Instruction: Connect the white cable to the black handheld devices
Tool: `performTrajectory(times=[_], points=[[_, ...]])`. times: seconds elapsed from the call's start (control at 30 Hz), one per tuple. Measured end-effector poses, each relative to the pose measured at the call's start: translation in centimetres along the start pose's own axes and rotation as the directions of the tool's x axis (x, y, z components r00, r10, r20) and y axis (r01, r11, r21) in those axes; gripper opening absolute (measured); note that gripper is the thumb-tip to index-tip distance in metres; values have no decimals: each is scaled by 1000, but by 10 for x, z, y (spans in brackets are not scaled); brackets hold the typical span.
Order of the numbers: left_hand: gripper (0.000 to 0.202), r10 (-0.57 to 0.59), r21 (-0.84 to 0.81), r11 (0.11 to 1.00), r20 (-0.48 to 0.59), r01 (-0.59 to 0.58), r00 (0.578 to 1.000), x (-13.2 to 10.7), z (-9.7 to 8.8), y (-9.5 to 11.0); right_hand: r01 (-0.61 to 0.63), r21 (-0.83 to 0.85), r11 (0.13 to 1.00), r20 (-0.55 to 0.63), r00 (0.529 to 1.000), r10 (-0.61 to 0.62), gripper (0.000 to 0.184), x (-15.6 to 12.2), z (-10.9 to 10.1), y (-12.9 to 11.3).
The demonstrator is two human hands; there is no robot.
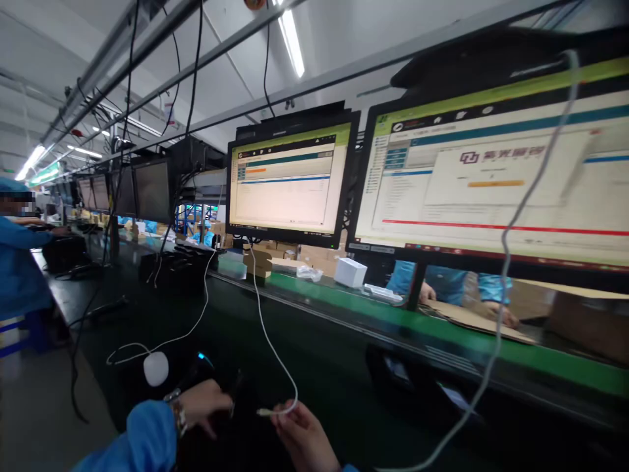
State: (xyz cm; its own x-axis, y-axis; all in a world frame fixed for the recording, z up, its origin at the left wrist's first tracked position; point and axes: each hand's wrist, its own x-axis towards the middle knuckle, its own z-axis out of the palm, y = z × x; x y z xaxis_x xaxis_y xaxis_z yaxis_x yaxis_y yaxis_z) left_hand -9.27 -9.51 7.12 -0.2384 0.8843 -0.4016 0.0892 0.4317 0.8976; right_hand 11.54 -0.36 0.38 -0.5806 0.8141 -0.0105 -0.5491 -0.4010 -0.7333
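Note:
At the bottom of the head view, my right hand [302, 436] pinches the plug end of a thin white cable [268, 337] that loops up toward the monitors. My left hand [206, 403], in a blue sleeve with a wristband, rests on a dark device [196, 377] with a small blue light on the black bench. A white puck-shaped adapter [156, 368] lies just left of it, with its own white cord trailing away.
Two lit monitors [289, 180] [496, 164] hang above a green conveyor [393, 311] carrying a white box [350, 271] and cardboard. A co-worker's hands [491, 311] work behind it. Another person in blue [19, 262] sits far left. A second white cable [506, 262] hangs at right.

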Motion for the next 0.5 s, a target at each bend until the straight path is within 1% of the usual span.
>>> performTrajectory(times=[0.03,0.1,0.17,0.23,0.3,0.33,0.4,0.5], points=[[26,-22,-146,989,65,32,998,-2,0,0,21,10,1000,7,1000,-21,46,-2,2,-1],[32,-12,-374,925,155,70,988,-2,6,-3,44,41,998,25,999,-45,44,-5,5,-2],[35,26,-552,830,184,82,983,0,19,-11,52,69,996,31,998,-55,44,-8,8,-4],[36,31,-688,713,219,132,975,2,32,-19,76,62,995,15,997,-77,44,-10,12,-4],[35,-2,-756,624,252,198,968,2,42,-24,106,7,994,-27,994,-106,42,-11,16,-4],[34,-26,-770,597,263,226,964,1,45,-24,122,-28,992,-51,991,-123,41,-12,17,-4],[32,-73,-771,581,270,261,960,-1,47,-22,152,-93,984,-69,985,-158,39,-12,19,-3],[33,-113,-767,571,281,294,953,-3,44,-16,223,-170,960,-27,973,-230,34,-13,21,-3]])
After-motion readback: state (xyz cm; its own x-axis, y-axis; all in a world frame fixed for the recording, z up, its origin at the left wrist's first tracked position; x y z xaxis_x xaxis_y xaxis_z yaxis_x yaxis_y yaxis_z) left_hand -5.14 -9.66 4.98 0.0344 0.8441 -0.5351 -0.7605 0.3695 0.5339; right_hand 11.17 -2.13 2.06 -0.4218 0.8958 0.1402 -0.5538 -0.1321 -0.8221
